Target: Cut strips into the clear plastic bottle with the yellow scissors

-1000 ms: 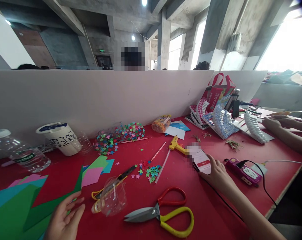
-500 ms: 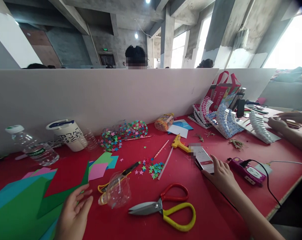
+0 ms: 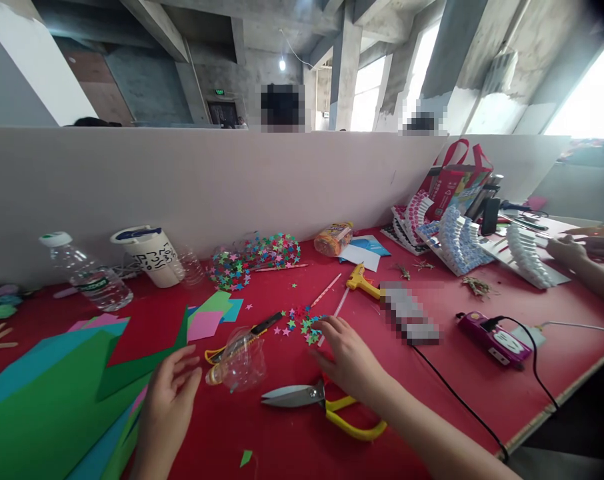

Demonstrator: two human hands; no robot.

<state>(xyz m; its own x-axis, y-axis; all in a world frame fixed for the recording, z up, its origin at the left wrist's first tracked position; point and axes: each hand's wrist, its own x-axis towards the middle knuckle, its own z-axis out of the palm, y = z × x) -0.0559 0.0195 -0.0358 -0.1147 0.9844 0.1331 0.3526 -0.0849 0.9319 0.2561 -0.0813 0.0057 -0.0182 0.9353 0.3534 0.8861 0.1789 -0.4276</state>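
Note:
My left hand [image 3: 169, 400] is open, fingers loosely bent, between the coloured paper sheets [image 3: 57, 393] and a cut clear bottle top [image 3: 242, 367]. A yellow-handled utility knife [image 3: 266, 325] lies partly behind that bottle piece. My right hand [image 3: 352, 360], also open, hangs above the scissors [image 3: 297, 396] and hides their red handle loop. Its fingertips are close to a pile of star sequins [image 3: 302, 323] and the clear glue stick [image 3: 340, 305]; whether they touch is hard to tell. A yellow glue gun [image 3: 365, 283] lies behind, with a blurred-out phone [image 3: 412, 313] beside it.
A water bottle [image 3: 89, 277], a white cup [image 3: 149, 260] and star-filled plastic [image 3: 277, 252] stand along the partition [image 3: 232, 180]. To the right are a purple power strip [image 3: 497, 339], its cables and folded paper pieces [image 3: 452, 240]. Another person's hands [image 3: 577, 250] are at far right.
My right hand has left the phone and moved left to above the scissors and near the stars. The view has shifted slightly; my left hand stays open near the bottle top.

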